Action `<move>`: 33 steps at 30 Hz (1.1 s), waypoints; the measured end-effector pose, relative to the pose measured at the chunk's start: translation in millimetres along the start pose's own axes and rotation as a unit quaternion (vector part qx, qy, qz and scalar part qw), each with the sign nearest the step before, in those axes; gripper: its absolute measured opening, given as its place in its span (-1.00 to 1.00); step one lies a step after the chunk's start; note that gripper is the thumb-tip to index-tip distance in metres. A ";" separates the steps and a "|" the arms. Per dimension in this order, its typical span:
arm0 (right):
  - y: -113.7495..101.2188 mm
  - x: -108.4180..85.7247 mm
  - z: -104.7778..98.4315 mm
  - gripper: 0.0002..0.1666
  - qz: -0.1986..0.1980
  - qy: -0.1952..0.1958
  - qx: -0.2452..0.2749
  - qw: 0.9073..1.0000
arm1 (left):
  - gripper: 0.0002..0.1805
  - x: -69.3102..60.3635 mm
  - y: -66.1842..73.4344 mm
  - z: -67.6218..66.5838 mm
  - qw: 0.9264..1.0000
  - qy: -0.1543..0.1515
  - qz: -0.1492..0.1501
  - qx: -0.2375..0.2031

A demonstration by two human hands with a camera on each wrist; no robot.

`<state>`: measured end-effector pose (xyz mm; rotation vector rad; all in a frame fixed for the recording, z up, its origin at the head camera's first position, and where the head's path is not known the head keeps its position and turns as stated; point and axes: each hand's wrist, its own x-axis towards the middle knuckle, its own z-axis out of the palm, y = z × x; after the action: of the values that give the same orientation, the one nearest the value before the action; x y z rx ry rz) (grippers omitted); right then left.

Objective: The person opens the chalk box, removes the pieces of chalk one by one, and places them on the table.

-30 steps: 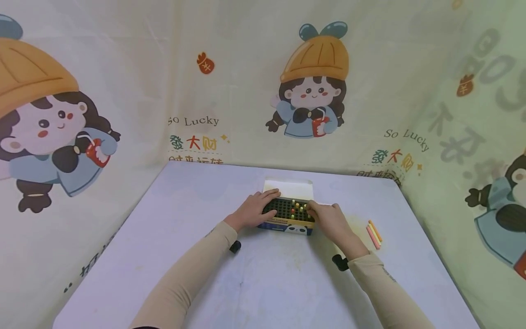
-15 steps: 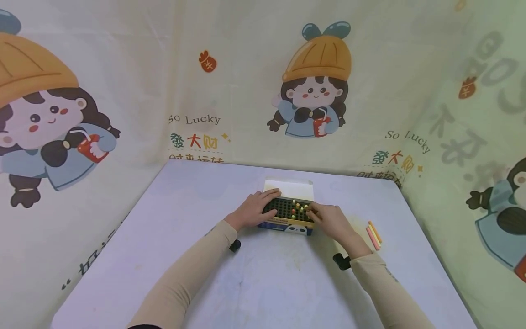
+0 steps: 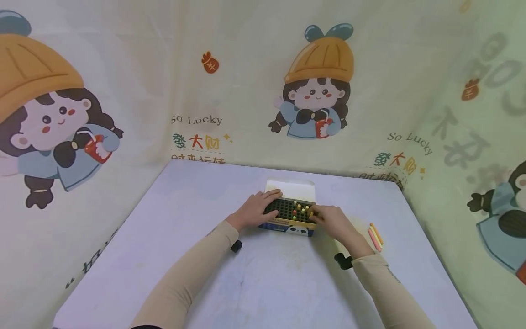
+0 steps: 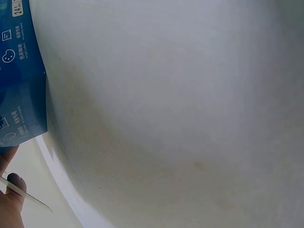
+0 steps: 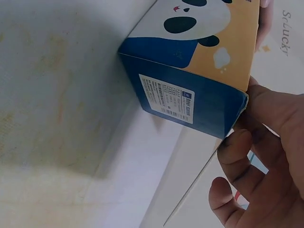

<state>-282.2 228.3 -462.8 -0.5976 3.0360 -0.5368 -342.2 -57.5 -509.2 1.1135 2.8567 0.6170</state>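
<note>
The left hand [image 3: 255,211] lay spread-fingered on the box [image 3: 283,226]; the right hand [image 3: 334,221] bent at its opposite end, grip indeterminable.

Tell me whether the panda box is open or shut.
The box is open: its white lid is folded back, showing a black rack with coloured sticks inside.

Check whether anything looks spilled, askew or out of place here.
Loose chalk sticks look out of place on the table, right of the chalk box, since it has empty slots; yellowish stains mark the table.
</note>
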 end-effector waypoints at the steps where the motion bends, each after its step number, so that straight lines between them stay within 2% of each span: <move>1: 0.2 -0.5 0.2 -0.85 -0.001 -0.001 -0.001 1.000 | -0.28 -0.3 0.6 0.1 1.000 -0.001 0.000 -0.001; 9: -1.3 -2.5 0.1 -0.88 -0.001 0.004 -0.008 1.000 | -0.27 0.4 0.9 0.8 1.000 -0.001 -0.004 0.001; 24: -1.3 -4.9 4.4 -0.90 -0.031 0.033 -0.028 0.999 | -0.27 -0.2 -0.7 2.6 1.000 -0.003 -0.003 -0.002; 33: -1.5 -3.9 4.3 -0.84 -0.005 0.035 -0.019 0.999 | -0.28 -0.3 0.4 3.5 1.000 0.005 0.000 0.002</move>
<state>-277.7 227.0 -466.6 -0.6080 3.1177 -0.5133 -341.2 -56.1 -512.3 1.1150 2.8664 0.6186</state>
